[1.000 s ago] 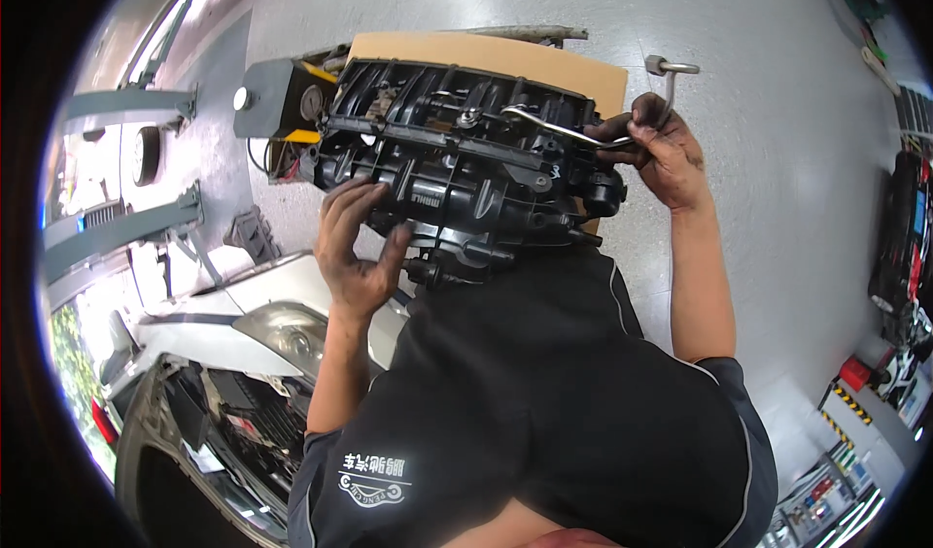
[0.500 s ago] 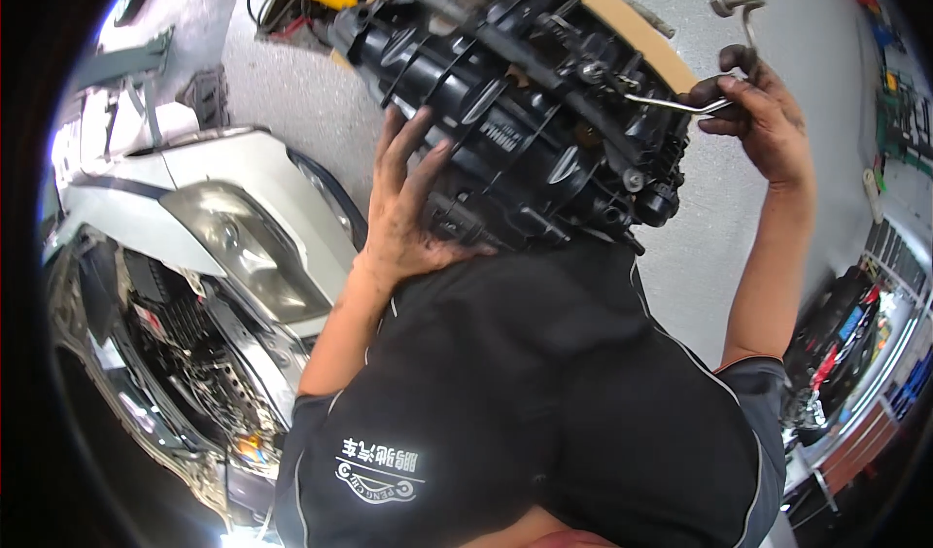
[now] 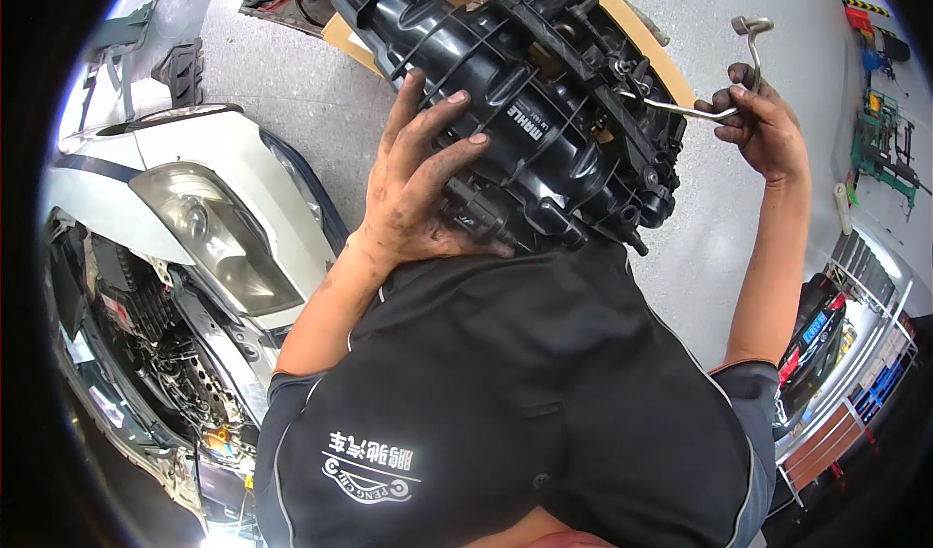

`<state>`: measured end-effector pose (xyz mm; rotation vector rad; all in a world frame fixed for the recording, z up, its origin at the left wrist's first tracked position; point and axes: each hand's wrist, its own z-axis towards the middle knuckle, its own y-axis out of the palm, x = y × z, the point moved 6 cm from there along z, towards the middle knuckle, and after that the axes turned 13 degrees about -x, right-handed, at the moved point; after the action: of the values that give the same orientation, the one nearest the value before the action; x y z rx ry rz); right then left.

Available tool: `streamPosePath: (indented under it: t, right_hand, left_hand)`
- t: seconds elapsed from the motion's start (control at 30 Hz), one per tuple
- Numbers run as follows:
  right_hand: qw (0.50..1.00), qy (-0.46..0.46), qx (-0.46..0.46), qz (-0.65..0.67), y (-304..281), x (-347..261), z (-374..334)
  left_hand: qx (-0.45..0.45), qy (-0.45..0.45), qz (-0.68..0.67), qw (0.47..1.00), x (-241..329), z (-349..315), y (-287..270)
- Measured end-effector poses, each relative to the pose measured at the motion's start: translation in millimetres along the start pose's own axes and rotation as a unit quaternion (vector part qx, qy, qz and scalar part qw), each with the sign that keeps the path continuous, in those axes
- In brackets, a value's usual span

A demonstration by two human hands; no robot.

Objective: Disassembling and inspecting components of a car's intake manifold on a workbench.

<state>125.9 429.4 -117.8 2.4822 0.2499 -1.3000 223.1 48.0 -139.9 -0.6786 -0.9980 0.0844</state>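
A black plastic intake manifold (image 3: 473, 68) lies tilted in front of me, its near edge close to my shirt. My left hand (image 3: 403, 184) rests against its near left side, fingers stretched and spread over the ribbed casing, thumb along the lower edge. To the right of the manifold, my right hand (image 3: 763, 125) is closed round a bent, crank-shaped metal wrench (image 3: 680, 111). One end of that wrench reaches in among the fittings on the manifold's far right side, where its tip is hard to make out. Its other end, a short cylindrical head, sticks up above my fingers.
Brown cardboard (image 3: 641, 38) shows under and behind the manifold. At the left stands a light-coloured car (image 3: 233, 154) with its engine bay exposed. A dark car (image 3: 814, 339) is at the far right, and green metal equipment (image 3: 889, 145) stands by the right wall.
The view has shifted a little, and the left fingers are spread wider over the manifold's casing. The right hand keeps its hold on the wrench, which has turned slightly.
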Motion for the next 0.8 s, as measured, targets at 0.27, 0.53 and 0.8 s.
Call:
streamPosePath:
  t: [0.27,0.53,0.8]
  right_hand:
    - [0.991,0.021,0.085,0.097,19,-12,-19]
    - [0.972,-0.037,0.021,0.229,68,-8,-19]
    - [0.962,-0.072,-0.022,0.261,38,9,-8]
  left_hand:
    - [-0.008,-0.016,0.025,1.0,6,12,-7]
    - [-0.016,-0.009,0.052,0.998,11,18,-10]
    - [-0.018,-0.005,0.061,0.998,12,20,-11]
